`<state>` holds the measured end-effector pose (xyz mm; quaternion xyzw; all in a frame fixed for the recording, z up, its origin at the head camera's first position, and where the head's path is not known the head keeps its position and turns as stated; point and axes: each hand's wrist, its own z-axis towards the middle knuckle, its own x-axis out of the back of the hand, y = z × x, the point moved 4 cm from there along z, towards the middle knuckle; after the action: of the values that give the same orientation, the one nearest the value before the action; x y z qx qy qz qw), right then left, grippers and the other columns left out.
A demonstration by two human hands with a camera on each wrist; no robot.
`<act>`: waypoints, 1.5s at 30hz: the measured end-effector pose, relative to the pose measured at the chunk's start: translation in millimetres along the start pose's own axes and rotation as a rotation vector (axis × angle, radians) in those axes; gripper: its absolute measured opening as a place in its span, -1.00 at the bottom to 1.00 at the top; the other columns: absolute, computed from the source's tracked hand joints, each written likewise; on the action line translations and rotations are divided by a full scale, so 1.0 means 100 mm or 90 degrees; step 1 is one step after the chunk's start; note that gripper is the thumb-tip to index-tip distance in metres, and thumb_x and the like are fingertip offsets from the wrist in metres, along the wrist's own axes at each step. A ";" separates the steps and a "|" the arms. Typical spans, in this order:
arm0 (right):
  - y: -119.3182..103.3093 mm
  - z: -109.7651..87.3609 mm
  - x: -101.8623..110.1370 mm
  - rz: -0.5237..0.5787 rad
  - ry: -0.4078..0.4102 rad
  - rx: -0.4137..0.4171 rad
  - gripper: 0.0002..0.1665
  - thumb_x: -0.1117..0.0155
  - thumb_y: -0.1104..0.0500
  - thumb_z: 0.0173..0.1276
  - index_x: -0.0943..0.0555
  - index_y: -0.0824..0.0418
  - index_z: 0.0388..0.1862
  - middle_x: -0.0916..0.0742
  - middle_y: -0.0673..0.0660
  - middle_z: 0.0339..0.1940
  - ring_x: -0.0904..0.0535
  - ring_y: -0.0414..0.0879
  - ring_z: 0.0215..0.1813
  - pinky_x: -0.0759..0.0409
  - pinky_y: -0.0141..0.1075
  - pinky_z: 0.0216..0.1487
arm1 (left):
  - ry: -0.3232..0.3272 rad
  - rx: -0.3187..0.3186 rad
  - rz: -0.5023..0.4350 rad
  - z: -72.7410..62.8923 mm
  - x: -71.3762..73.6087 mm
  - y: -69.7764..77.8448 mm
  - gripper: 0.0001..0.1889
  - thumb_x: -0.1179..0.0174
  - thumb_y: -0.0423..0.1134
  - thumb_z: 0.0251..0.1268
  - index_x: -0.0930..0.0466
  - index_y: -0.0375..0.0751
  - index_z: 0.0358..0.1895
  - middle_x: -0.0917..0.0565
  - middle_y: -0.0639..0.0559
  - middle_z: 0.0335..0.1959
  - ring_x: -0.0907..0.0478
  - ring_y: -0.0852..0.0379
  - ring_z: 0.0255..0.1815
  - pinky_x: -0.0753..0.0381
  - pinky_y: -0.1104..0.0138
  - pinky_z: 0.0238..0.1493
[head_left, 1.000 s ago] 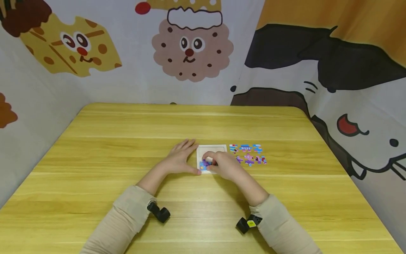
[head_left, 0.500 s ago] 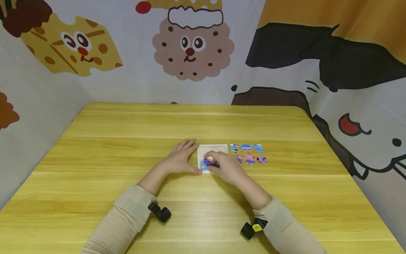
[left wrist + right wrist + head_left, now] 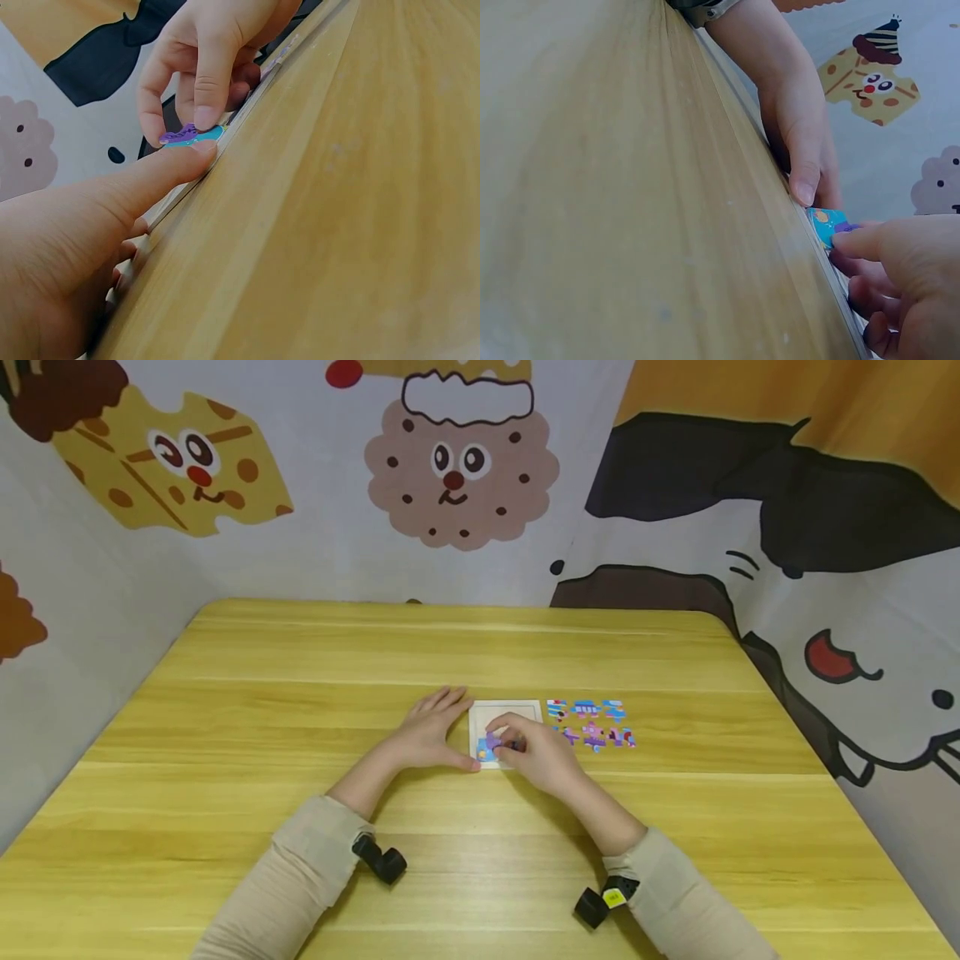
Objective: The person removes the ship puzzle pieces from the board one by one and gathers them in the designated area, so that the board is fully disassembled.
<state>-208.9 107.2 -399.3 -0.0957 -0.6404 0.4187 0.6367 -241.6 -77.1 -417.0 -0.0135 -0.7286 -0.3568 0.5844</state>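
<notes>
My left hand (image 3: 429,737) rests at the left side of a pale square puzzle tray (image 3: 507,710), its fingers stretched out and its thumb at the near left corner. With thumb and forefinger, my right hand (image 3: 546,758) pinches a purple-and-blue jigsaw piece (image 3: 180,136) over the tray's lower left part. In the right wrist view, a blue corner with an orange spot on the puzzle (image 3: 826,219) shows between the two hands. The right fingers hide part of the piece and the lower right of the tray.
Several loose jigsaw pieces (image 3: 592,732) lie in two rows right of the tray, near the right hand. All lie on a wood-grain table (image 3: 315,652). A cartoon-printed cloth (image 3: 300,560) hangs behind its far edge.
The right forearm has shifted slightly right while its fingers stay on the jigsaw piece, which now looks lighter and tilted differently. The left hand keeps its place at the tray.
</notes>
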 end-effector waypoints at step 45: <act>0.10 -0.48 0.69 0.180 0.066 -0.045 -0.74 -0.27 0.51 0.18 -0.61 0.45 -0.12 -0.67 0.32 -0.32 -0.46 -0.08 -0.47 -0.36 -0.44 -0.56 | -0.007 0.004 -0.009 0.00 -0.01 -0.01 0.19 -0.32 0.39 -0.13 0.04 -0.11 0.53 0.16 -0.03 0.55 0.35 -0.06 0.53 0.34 -0.05 0.42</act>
<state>-182.0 178.8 -362.5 -0.2290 -0.6012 0.4757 0.5998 -241.4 -77.5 -418.2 -0.0085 -0.7329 -0.3584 0.5783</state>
